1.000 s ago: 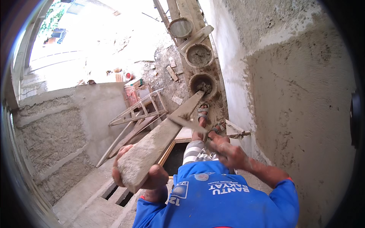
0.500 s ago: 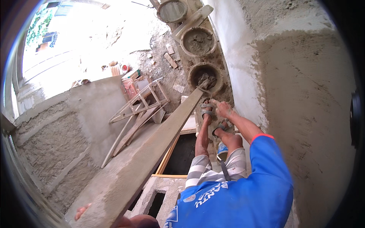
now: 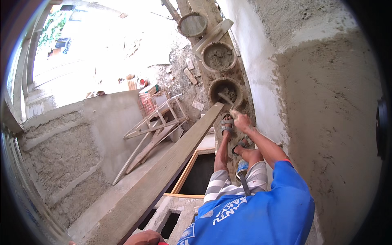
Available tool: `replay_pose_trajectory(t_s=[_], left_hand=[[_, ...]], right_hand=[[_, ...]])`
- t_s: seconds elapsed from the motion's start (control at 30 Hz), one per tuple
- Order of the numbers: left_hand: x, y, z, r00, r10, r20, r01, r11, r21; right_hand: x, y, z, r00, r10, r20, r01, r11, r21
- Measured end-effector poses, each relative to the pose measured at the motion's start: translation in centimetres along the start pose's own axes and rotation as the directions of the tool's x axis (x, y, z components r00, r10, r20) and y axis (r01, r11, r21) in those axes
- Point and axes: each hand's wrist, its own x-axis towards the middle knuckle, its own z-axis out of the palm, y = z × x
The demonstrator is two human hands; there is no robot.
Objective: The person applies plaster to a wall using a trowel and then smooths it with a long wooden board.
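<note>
My right hand (image 3: 241,121) is closed around the handle of a trowel (image 3: 225,98). The trowel's blade is over the near round tub (image 3: 212,90), which has grey mortar (image 3: 231,93) in it. A long wooden board (image 3: 163,165) slants from the lower left up to that tub, its far end beside the trowel. At the lower edge, my left arm (image 3: 145,237) reaches to the board. Only a fingertip of my left hand (image 3: 72,243) shows past the board's left edge; the rest is out of sight.
Beyond are a second mortar tub (image 3: 218,57), a flat board (image 3: 212,37) and a third tub (image 3: 192,25). A plastered wall (image 3: 326,122) rises at right. Left of the plank lie a wooden frame (image 3: 163,116) and a dark opening (image 3: 198,173). A small pail (image 3: 241,166) sits by my legs.
The view has shifted slightly. The trowel's blade has moved off the board's far end and over the tub. The mortar seen at the board's tip is now in the tub.
</note>
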Motion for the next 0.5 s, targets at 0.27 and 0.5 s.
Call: replay_pose_trajectory(t_s=[0.27, 0.5], left_hand=[[2.1, 4.3, -1.6, 0.999, 0.032, -0.014, -0.033, 0.997, -0.070], [4.1, 6.4, -5.4, 0.996, 0.083, -0.009, -0.084, 0.995, -0.054]], right_hand=[[-1.5, 0.2, -2.6, 0.994, 0.018, 0.107, 0.004, 0.980, -0.201], [-6.7, -6.3, -5.3, 0.904, -0.332, -0.269, 0.352, 0.936, 0.026]])
